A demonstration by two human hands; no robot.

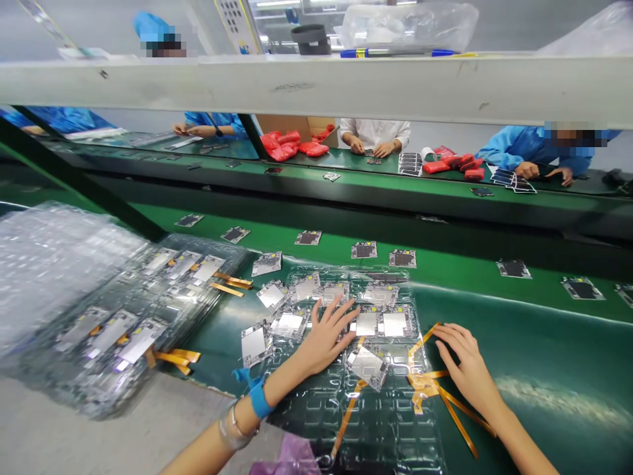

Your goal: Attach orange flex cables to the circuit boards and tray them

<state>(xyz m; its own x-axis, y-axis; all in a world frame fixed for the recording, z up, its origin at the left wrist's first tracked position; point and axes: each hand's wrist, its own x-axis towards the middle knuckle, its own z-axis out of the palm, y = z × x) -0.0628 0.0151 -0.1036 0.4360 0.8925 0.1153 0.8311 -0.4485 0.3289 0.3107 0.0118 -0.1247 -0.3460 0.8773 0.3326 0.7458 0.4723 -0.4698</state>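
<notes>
My left hand [327, 333] lies with spread fingers over the circuit boards on a clear plastic tray [395, 435], its fingertips beside a board with a silver shield [366, 322]. Thumb and fingers of my right hand [462, 356] come together at the end of an orange flex cable [422, 340], to the right of the tray. Below it, several more flex cables [426, 384] lie in a loose bunch. Nearer me, a tilted board [368, 367] rests on the tray, close to a long flex cable [350, 417]. Loose boards [255, 344] lie at the tray's left.
Stacked clear trays [182, 303] with boards and orange cables stand at left. A green conveyor belt [445, 254] carries spaced boards behind. A white shelf beam [316, 86] crosses above. Co-workers in blue [519, 148] and white [376, 132] sit opposite, near red packets [284, 145].
</notes>
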